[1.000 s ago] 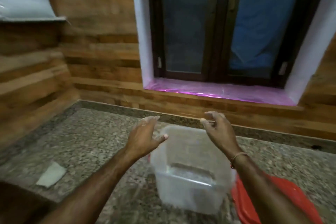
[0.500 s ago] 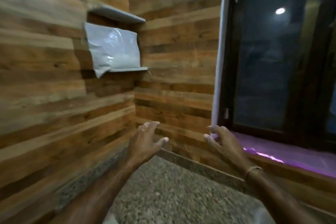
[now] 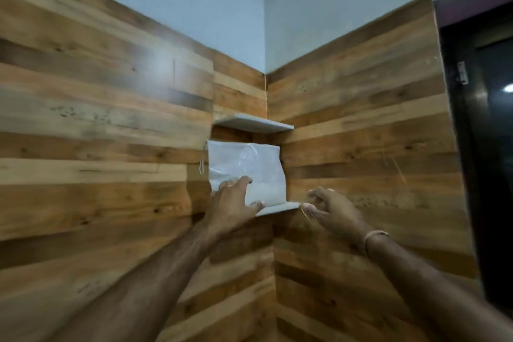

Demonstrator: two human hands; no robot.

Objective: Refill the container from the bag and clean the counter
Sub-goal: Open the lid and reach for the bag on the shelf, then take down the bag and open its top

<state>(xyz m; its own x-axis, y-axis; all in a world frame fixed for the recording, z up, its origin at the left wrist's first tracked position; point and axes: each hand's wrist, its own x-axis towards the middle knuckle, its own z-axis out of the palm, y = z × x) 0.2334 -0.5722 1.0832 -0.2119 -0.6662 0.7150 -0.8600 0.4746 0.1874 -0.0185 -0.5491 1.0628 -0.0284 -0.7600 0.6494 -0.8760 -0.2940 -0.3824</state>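
A clear plastic bag [image 3: 249, 166] with white powder in its lower part stands on the lower corner shelf [image 3: 280, 207], leaning against the wooden wall. My left hand [image 3: 236, 201] is raised to the bag's lower left, fingers spread against its front, not closed around it. My right hand [image 3: 330, 209] hovers to the right of the shelf's tip, fingers loosely curled and holding nothing. The container and the counter are out of view.
A second, bare shelf [image 3: 255, 123] sits just above the bag in the same corner. Wood-plank walls meet here under a pale painted wall. A dark window frame [image 3: 477, 147] runs down the right edge.
The view has swung up from the counter and container to the corner shelves. Both hands rose; the left now touches the bag, the right is near the shelf's tip.
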